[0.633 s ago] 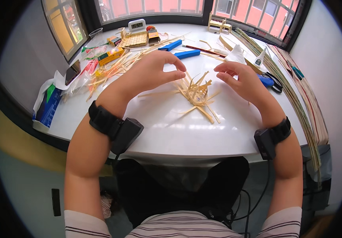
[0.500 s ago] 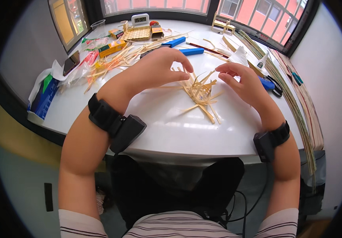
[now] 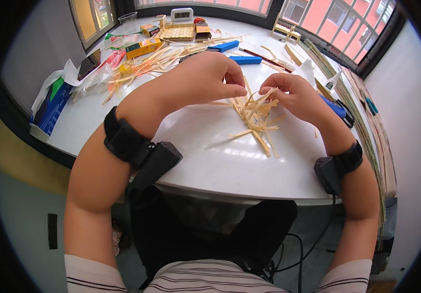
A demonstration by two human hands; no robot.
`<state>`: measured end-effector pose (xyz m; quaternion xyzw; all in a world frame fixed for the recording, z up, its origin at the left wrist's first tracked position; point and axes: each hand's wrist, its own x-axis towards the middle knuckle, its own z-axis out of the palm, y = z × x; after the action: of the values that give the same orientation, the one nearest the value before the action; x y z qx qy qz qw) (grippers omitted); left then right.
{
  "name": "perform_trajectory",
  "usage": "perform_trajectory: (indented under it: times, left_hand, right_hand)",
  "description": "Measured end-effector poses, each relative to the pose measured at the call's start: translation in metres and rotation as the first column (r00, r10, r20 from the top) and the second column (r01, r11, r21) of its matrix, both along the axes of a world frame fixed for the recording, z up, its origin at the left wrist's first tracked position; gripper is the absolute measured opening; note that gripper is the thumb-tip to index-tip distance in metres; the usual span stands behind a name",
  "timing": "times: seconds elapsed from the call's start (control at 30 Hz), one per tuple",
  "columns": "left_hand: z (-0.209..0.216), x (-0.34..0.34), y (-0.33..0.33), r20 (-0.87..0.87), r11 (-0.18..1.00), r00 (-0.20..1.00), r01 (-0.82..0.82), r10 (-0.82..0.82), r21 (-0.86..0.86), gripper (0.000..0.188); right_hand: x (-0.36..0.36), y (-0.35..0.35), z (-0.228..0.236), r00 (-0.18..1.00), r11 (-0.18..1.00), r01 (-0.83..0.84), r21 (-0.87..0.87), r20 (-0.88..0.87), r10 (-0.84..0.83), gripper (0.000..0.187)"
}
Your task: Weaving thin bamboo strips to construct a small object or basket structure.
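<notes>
A small woven piece of pale bamboo strips [image 3: 257,117] rests on the white table, its loose ends splaying out on every side. At its far left edge my left hand [image 3: 218,78] has thumb and forefinger closed around an upright strip. My right hand [image 3: 291,93] pinches another strip at the far right edge of the weave, thumb and forefinger together. The fingertips partly hide both strips. The strips curve and cross between the two hands, above the woven middle.
Loose strips [image 3: 156,63], blue-handled tools [image 3: 243,60], a yellow box [image 3: 143,48] and a woven tray [image 3: 177,32] lie beyond my left arm. To the right are a glue bottle [image 3: 333,80], scissors [image 3: 343,113] and long bamboo lengths [image 3: 367,141].
My right hand has closed from an open curl into a pinch on a strip. My left thumb and forefinger have come together on a strip. The view has shifted slightly.
</notes>
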<state>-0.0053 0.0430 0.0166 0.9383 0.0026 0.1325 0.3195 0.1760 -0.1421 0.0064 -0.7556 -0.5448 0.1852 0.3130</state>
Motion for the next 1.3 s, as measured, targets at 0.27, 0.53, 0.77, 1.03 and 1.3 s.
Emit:
perform_trajectory:
  times: [0.27,0.53,0.77,1.03,1.3]
  left_hand:
    - [-0.003,-0.006,-0.017,-0.096,0.999,0.995,-0.033,0.029,-0.037,0.02]
    - [0.002,-0.004,-0.021,-0.245,0.989,0.961,-0.144,0.13,-0.042,0.025]
    - [-0.005,-0.002,-0.016,-0.211,0.993,0.973,-0.106,0.092,-0.052,0.025]
    - [-0.009,-0.001,-0.013,-0.187,0.994,0.978,-0.102,0.094,-0.029,0.025]
    - [-0.001,-0.007,-0.014,-0.185,0.986,0.97,-0.166,0.159,-0.021,0.024]
  right_hand:
    - [-0.018,-0.011,-0.007,0.964,0.988,0.135,0.076,-0.242,-0.113,0.021]
    - [-0.018,-0.012,-0.008,0.965,0.993,0.059,0.107,-0.261,-0.029,0.02]
    - [-0.023,-0.012,-0.004,0.969,0.999,0.031,0.019,-0.245,-0.026,0.018]
    - [-0.023,-0.013,-0.004,0.979,0.999,0.052,0.008,-0.199,-0.049,0.018]
    - [-0.024,-0.015,-0.005,0.95,0.998,0.05,0.036,-0.309,-0.036,0.014]
